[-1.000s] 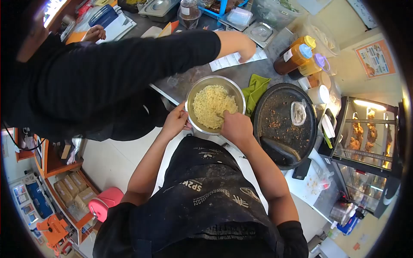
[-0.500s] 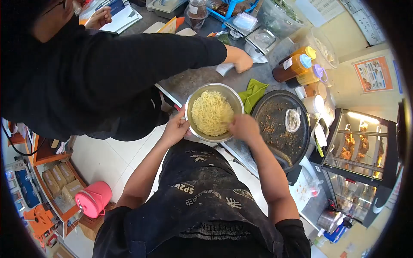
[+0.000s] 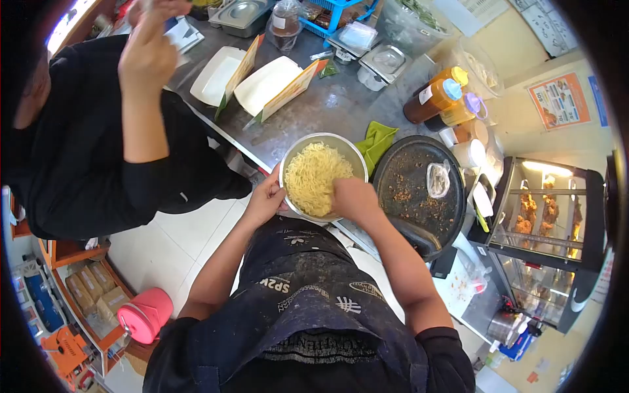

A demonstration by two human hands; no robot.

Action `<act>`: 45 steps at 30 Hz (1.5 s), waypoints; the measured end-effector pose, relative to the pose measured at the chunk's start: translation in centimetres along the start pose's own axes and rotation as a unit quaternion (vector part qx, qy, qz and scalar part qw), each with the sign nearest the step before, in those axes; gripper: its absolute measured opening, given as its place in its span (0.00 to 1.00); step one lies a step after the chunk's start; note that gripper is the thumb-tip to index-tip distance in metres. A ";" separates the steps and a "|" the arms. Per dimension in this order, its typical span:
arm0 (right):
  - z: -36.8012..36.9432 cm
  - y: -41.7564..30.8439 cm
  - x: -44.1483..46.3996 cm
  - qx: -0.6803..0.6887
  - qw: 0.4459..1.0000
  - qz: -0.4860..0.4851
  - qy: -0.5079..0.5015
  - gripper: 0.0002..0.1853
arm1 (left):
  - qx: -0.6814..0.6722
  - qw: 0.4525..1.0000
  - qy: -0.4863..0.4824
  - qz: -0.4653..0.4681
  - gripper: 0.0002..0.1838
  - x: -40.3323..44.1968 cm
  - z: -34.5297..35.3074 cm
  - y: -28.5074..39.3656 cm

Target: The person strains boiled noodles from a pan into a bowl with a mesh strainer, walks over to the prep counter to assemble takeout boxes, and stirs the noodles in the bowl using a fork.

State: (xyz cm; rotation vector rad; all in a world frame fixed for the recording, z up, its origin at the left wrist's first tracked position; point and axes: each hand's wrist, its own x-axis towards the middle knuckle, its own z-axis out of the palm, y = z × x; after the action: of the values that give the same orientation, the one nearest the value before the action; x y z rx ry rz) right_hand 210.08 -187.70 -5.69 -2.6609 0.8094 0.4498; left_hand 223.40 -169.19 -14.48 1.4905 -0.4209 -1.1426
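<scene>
A metal bowl [image 3: 357, 157] of yellow noodles [image 3: 316, 175] sits at the counter's near edge, close to my apron. My left hand [image 3: 266, 198] grips its left rim, thumb against the side. Over the right side of the bowl, my right hand [image 3: 355, 199] is closed with its knuckles up. Whatever it holds is hidden beneath the fingers, down at the noodles. A green cloth [image 3: 376, 145] lies just beyond the bowl. Right of it stands a round black pan [image 3: 419, 219] with brown crumbs and a small plastic bag [image 3: 438, 180] in it.
Two open paper food boxes [image 3: 267, 86] [image 3: 219, 74] stand on the counter [image 3: 314, 108]. Squeeze bottles [image 3: 429, 101] line the wall side. A lit display case [image 3: 544, 216] with fried food is at right. A co-worker in black [image 3: 85, 150] stands close on the left, one hand raised.
The co-worker's arm has drawn back from across the counter, uncovering the paper boxes. My right hand has shifted slightly left over the noodles. My left hand keeps its hold on the bowl.
</scene>
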 end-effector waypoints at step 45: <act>1.1 4.2 4.6 0.025 0.993 -0.036 0.110 0.07 | -0.070 0.997 0.021 0.003 0.30 -0.3 1.7 -0.7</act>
State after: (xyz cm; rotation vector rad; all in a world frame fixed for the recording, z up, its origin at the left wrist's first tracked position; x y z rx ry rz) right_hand 211.06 -192.79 -9.37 -2.7148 0.7708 0.1185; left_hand 221.66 -169.68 -14.83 1.3875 -0.3096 -1.1120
